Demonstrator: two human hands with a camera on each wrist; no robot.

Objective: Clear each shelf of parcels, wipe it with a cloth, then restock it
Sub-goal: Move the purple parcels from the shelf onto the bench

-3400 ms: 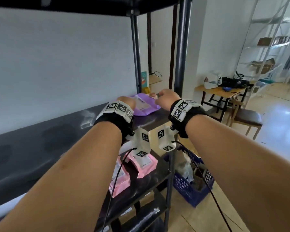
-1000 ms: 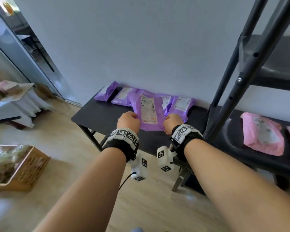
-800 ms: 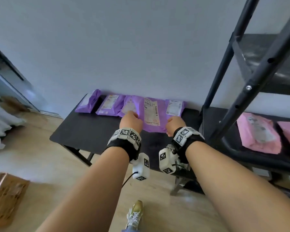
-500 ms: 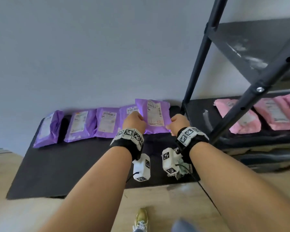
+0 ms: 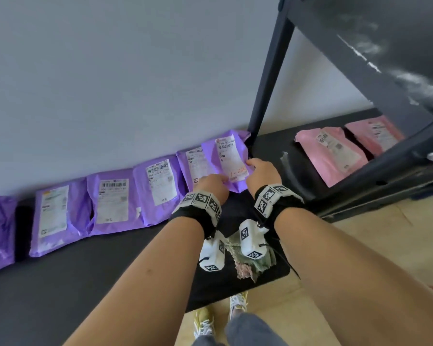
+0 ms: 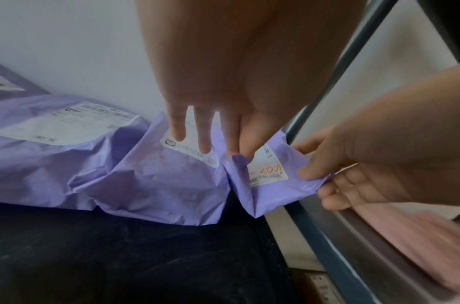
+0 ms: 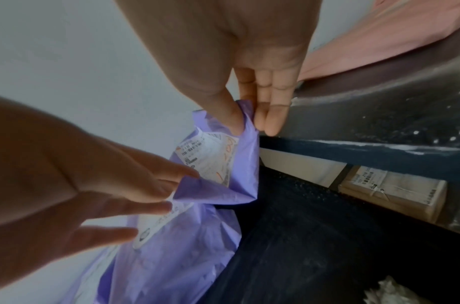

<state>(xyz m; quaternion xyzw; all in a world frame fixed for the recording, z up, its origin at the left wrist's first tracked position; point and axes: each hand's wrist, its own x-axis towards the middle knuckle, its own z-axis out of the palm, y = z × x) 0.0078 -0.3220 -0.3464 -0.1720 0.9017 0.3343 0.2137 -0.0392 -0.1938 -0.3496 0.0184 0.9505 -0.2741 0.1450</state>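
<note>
Parcel: purple parcel (image 5: 231,158) at the 3 o'clock end of the purple row (image 5: 110,201) on the black table (image 5: 60,283), against the wall, beside the rack post (image 5: 265,78).
Left hand (image 5: 214,183): thumb and forefinger pinch its 9 o'clock corner.
Right hand (image 5: 261,172): thumb and fingers pinch its 3 o'clock edge.
Pink parcels (image 5: 333,151): on the rack shelf, 3 o'clock.
Cloth (image 5: 250,265): crumpled at the table's near edge.

Both forearms reaching forward side by side, wrists banded. Left hand (image 5: 214,184) pinching a parcel's (image 6: 270,185) near corner between thumb and forefinger, other fingers straight. Right hand (image 5: 261,172) pinching the parcel's right edge, thumb on top, fingers (image 6: 353,185) underneath.
</note>
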